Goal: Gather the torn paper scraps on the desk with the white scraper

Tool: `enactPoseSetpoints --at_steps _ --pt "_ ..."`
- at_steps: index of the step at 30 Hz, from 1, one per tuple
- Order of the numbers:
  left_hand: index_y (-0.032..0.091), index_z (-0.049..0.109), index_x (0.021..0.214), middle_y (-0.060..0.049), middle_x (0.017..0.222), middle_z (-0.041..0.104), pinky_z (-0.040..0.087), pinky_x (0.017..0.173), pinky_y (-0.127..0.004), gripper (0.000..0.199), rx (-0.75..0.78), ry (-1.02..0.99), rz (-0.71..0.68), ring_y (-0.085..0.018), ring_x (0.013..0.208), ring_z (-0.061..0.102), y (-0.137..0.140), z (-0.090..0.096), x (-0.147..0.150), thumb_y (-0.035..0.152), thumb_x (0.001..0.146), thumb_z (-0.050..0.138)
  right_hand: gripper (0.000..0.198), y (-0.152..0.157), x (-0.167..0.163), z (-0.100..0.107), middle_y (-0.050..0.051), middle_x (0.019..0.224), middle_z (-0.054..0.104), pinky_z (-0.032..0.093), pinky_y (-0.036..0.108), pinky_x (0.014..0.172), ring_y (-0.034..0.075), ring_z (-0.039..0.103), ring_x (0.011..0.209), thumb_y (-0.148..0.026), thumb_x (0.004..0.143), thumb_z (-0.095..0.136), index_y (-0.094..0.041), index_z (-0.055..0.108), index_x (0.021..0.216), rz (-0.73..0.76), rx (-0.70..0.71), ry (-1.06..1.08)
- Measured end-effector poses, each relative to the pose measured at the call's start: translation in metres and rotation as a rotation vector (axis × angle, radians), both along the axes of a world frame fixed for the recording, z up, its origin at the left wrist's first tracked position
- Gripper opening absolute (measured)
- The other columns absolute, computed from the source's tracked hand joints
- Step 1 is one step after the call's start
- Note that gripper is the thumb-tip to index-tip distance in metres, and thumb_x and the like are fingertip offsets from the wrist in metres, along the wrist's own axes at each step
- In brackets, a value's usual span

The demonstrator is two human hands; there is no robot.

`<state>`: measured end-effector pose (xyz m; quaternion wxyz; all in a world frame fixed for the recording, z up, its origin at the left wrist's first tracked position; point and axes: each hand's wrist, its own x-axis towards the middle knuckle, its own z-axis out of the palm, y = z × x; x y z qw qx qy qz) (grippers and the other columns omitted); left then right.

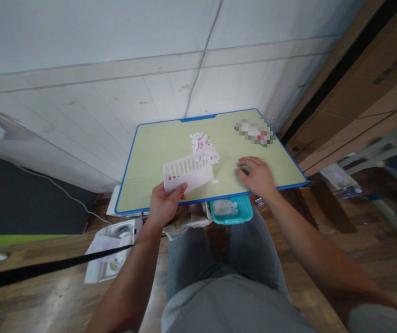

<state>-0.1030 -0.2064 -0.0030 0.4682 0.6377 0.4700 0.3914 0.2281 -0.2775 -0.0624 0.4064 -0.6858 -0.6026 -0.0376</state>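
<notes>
Left hand (165, 203) pinches the near left corner of a white slotted basket (195, 179), thumb on its face; basket is held tilted above the front part of the counter (153, 143). Its far edge overlaps the near side of a pile of paper scraps (200, 142); contact unclear. Right hand (257, 176) is loosely spread, fingers half-bent, at the counter's right front. Teal bin (249, 212) below the front edge contains whitish pieces (224, 207).

We find the left forearm (139, 268) and right forearm (309, 240) bare, reaching forward and converging. The left grip (164, 204) is pinched closed, thumb (181, 190) uppermost. The right grip (257, 176) is relaxed, fingers (250, 161) slightly curled, pointing inward.
</notes>
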Motion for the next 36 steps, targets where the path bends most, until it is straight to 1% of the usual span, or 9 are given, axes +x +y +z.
enactPoseSetpoints --at_steps 4,8,11,13,17,21,27,31,36 --pt "0.022 0.071 0.069 -0.003 0.060 0.070 0.050 0.051 -0.029 0.042 -0.113 -0.011 -0.074 -0.019 0.053 0.064 -0.015 -0.005 0.001 0.059 0.078 0.090 0.012 -0.001 -0.001 0.001 0.014 0.117 0.089 0.062 0.061 0.112 0.039 0.081 0.116 -0.032 0.094 0.072 -0.026 0.080 0.099 -0.006 -0.008 0.000" --pt "0.022 0.073 0.072 -0.004 0.061 0.070 0.047 0.048 -0.028 0.045 -0.146 -0.043 -0.018 -0.019 0.051 0.061 -0.024 -0.007 0.000 0.062 0.076 0.093 0.010 -0.001 -0.001 0.002 0.014 0.119 0.088 0.062 0.060 0.113 0.038 0.081 0.116 -0.031 0.094 0.072 -0.026 0.080 0.099 -0.009 -0.015 0.005" --pt "0.022 0.073 0.069 -0.004 0.060 0.070 0.044 0.047 -0.027 0.047 -0.170 -0.013 -0.094 -0.017 0.050 0.058 -0.030 -0.007 -0.002 0.063 0.077 0.093 0.010 -0.001 -0.001 0.003 0.013 0.119 0.088 0.062 0.061 0.113 0.038 0.081 0.118 -0.031 0.094 0.073 -0.027 0.080 0.099 -0.015 -0.026 0.006" --pt "0.022 0.073 0.068 -0.005 0.061 0.070 0.046 0.049 -0.028 0.047 -0.187 -0.013 -0.133 -0.017 0.051 0.059 -0.032 -0.007 -0.003 0.063 0.078 0.093 0.010 -0.001 -0.001 0.003 0.013 0.119 0.088 0.062 0.061 0.114 0.038 0.081 0.117 -0.031 0.094 0.073 -0.027 0.081 0.100 -0.013 -0.031 0.004" --pt "0.021 0.076 0.075 -0.004 0.061 0.072 0.050 0.050 -0.029 0.046 -0.176 -0.042 -0.040 -0.019 0.051 0.062 -0.032 -0.010 -0.004 0.063 0.076 0.094 0.012 0.000 0.000 0.001 0.014 0.118 0.088 0.061 0.060 0.114 0.038 0.081 0.117 -0.031 0.094 0.072 -0.026 0.081 0.101 -0.010 -0.020 -0.006" --pt "0.021 0.072 0.069 -0.005 0.061 0.072 0.055 0.053 -0.030 0.043 -0.074 -0.043 0.095 -0.020 0.055 0.067 -0.019 -0.010 -0.003 0.060 0.077 0.091 0.014 0.000 0.001 -0.001 0.015 0.120 0.088 0.062 0.060 0.112 0.038 0.081 0.117 -0.031 0.095 0.071 -0.025 0.081 0.102 -0.008 -0.019 -0.018" --pt "0.019 0.074 0.073 -0.008 0.072 0.078 0.057 0.058 -0.029 0.038 0.100 -0.096 0.258 -0.021 0.064 0.071 0.020 -0.002 0.005 0.055 0.075 0.085 0.011 0.000 0.000 0.000 0.012 0.119 0.089 0.062 0.059 0.111 0.037 0.081 0.116 -0.032 0.095 0.072 -0.027 0.080 0.100 -0.002 -0.012 -0.012" --pt "0.018 0.076 0.077 -0.013 0.089 0.085 0.063 0.066 -0.031 0.040 0.103 -0.117 0.221 -0.025 0.078 0.078 0.039 0.000 0.008 0.056 0.071 0.087 0.013 0.001 0.000 -0.001 0.014 0.118 0.089 0.063 0.060 0.109 0.038 0.082 0.114 -0.033 0.096 0.071 -0.026 0.080 0.099 0.007 0.009 -0.013" --pt "0.018 0.078 0.077 -0.013 0.093 0.086 0.065 0.068 -0.032 0.039 0.076 -0.082 0.159 -0.027 0.083 0.080 0.047 0.000 0.008 0.055 0.069 0.088 0.011 0.001 0.000 -0.001 0.013 0.119 0.089 0.063 0.060 0.110 0.038 0.082 0.115 -0.031 0.094 0.071 -0.027 0.080 0.099 0.001 -0.003 -0.015"
